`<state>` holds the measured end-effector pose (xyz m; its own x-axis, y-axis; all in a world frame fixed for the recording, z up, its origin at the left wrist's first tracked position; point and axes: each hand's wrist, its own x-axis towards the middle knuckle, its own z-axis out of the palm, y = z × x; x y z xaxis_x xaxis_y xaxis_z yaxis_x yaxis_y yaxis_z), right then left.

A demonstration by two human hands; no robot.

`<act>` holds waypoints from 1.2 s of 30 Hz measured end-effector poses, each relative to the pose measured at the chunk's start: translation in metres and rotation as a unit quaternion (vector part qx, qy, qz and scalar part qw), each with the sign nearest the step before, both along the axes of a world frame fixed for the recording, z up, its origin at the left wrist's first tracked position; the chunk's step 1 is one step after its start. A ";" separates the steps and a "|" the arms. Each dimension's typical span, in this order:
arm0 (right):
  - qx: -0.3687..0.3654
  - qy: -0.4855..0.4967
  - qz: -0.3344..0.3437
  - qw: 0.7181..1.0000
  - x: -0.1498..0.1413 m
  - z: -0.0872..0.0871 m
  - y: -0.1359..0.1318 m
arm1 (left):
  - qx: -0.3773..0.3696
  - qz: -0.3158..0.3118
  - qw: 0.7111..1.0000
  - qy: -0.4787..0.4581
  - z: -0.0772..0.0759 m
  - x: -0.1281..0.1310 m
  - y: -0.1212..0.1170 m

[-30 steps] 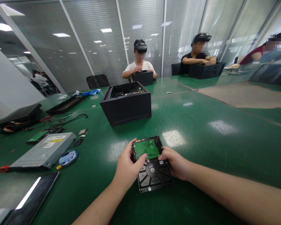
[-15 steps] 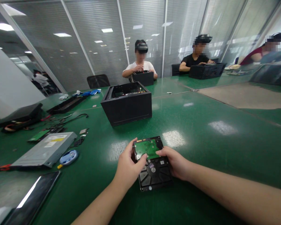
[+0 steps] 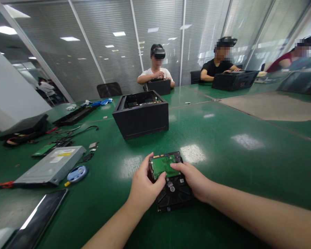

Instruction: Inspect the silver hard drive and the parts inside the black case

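Note:
Between my hands is a hard drive [image 3: 175, 199], its black underside and green circuit board facing up. My left hand [image 3: 144, 183] grips its left edge, the thumb lying over the board's lower part. On the opposite edge, my right hand [image 3: 197, 180] is closed too, thumb tip resting on the green board. The fingers beneath the drive are hidden. Whether the drive touches the table below cannot be made out. Beyond it stands a black computer case [image 3: 142, 119], open at the top.
On the left of the green table [image 3: 223, 145] lie a silver optical drive [image 3: 52, 166], a blue round object [image 3: 77, 174], a dark phone-like slab [image 3: 38, 218], cables and a screwdriver-like orange handle [image 3: 2, 185]. Across sit people [image 3: 155, 74] with other computer cases [image 3: 233, 80].
Both hands have shifted very slightly right with the hard drive, which is tilted a little differently. My right thumb has slid inward over the board. A co-worker's case at right moved slightly.

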<state>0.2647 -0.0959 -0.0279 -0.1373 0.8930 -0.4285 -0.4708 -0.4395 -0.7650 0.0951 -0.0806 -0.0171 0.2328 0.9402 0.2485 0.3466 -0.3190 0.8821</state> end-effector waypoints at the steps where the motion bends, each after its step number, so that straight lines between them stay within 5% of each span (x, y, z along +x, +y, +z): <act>1: 0.002 0.000 0.001 1.000 0.000 -0.001 0.000 | -0.001 -0.001 1.000 0.000 0.000 0.000 0.000; 21: -0.005 0.116 0.071 0.991 0.004 0.002 -0.002 | -0.077 0.011 0.992 -0.101 0.007 -0.003 0.007; 36: 0.023 0.047 0.038 0.998 0.001 0.006 -0.001 | -0.089 -0.018 0.988 -0.128 0.007 -0.003 0.002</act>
<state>0.2652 -0.0966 -0.0214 -0.2427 0.8972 -0.3690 -0.5089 -0.4416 -0.7389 0.0923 -0.0789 -0.0101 0.2179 0.9667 0.1345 0.0969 -0.1585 0.9826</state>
